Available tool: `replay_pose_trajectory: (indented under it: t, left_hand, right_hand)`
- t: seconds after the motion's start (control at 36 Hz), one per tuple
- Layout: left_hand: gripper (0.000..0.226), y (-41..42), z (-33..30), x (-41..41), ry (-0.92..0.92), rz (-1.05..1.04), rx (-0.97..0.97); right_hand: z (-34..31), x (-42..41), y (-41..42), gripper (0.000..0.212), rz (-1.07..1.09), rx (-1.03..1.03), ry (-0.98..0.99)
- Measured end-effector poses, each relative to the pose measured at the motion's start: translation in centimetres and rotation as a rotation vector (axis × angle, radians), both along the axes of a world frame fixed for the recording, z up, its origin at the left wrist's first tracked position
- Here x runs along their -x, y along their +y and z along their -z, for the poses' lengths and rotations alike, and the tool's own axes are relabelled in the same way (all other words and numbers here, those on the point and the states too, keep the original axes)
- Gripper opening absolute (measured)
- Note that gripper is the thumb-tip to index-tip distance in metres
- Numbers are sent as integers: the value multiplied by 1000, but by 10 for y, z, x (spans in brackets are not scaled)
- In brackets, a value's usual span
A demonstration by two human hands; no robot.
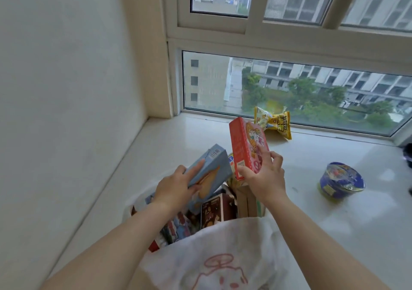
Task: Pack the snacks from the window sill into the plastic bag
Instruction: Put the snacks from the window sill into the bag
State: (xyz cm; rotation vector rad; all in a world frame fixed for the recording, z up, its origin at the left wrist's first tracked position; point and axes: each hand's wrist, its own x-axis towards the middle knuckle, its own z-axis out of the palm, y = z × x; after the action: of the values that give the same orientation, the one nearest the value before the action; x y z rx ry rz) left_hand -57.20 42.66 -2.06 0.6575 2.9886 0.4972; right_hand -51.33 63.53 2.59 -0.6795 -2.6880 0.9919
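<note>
Left hand (176,186) gripping blue box (207,171), right hand (264,176) red box (247,147)

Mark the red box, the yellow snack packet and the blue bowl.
red box (246,147), head view: front face above the right hand.
yellow snack packet (273,122), head view: packet's middle.
blue bowl (341,179), head view: its film-covered lid.

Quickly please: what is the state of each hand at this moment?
Left hand: closed around the blue box.
Right hand: closed around the red box.
</note>
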Motion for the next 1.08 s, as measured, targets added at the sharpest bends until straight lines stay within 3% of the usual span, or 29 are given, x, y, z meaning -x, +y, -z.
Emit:
replay_pose_trajectory:
  t: [0.11, 0.28, 0.47, 0.61, 0.75, 0.89, 1.0, 1.08]
  left_hand:
    - [62, -10, -8, 16, -103, 102, 248]
    - [68, -26, -8, 35, -395, 151, 202]
    - [62, -11, 10, 24, -147, -85, 323]
    - [56, -5, 14, 23, -113, -222, 384]
    - [41, 4, 8, 27, -145, -160, 252]
    - [40, -14, 16, 15, -113, -139, 283]
    - [44, -30, 6, 31, -117, -156, 464]
    - [44, -33, -1, 33, 43, -82, 617]
  right_hand:
    - [-3, -1, 0, 89, -20, 61, -48]
    - [4, -7, 0, 90, -54, 58, -115]
    - [13, -6, -4, 77, -67, -15, -103]
    - [11, -8, -10, 77, -107, -59, -118]
    - [13, -9, -14, 82, -121, -39, -121]
    - [16, -8, -26, 86, -148, -60, -124]
    - [12, -3, -39, 80, -219, -67, -120]
    - [11, -3, -45, 77, -291, -131, -104]
